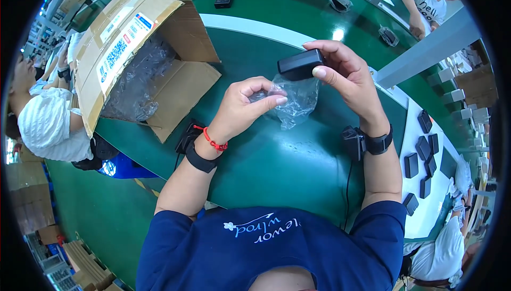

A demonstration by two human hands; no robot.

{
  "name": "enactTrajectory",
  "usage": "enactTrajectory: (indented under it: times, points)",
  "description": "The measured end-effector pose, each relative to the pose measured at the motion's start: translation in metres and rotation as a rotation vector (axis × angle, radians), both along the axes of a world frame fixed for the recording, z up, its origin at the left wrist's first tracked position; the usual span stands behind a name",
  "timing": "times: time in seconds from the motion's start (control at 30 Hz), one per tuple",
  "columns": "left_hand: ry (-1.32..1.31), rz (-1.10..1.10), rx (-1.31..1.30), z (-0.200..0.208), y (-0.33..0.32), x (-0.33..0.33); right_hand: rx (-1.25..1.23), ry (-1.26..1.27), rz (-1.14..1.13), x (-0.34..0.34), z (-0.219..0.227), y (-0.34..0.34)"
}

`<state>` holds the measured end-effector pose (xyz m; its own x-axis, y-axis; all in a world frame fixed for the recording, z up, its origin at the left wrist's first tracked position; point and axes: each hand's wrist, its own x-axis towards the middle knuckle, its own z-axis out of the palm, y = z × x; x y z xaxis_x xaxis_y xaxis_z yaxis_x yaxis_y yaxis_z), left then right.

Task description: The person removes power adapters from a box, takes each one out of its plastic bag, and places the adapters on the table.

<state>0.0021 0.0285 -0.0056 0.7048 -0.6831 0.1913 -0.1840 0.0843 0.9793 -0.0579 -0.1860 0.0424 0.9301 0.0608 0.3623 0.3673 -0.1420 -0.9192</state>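
Head view — black block (pixel 299 66) held in right hand (pixel 351 75).

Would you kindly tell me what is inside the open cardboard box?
Inside the cardboard box, crumpled clear plastic is visible; anything beneath that plastic, or deeper behind the box's side, is hidden.

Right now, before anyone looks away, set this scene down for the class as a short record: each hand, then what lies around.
Left hand: pinching a clear plastic bag
Right hand: holding a black block between thumb and fingers
Bag and block: bag just below the block; contact unclear
Left side: open cardboard box with clear plastic inside
Right side: several smaller-looking black blocks on a white surface
Beneath hands: green tabletop
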Motion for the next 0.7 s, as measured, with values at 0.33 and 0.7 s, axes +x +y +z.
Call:
enactTrajectory:
  times: [0.33, 0.7]
  points:
    - [0.102, 0.032, 0.001, 0.001, -0.003, -0.005, -0.168, 0.213, -0.028, -0.008, 0.000, 0.006]
    - [0.103, 0.073, -0.098, -0.006, -0.005, -0.007, -0.729, -0.114, -0.204, -0.016, -0.003, 0.034]
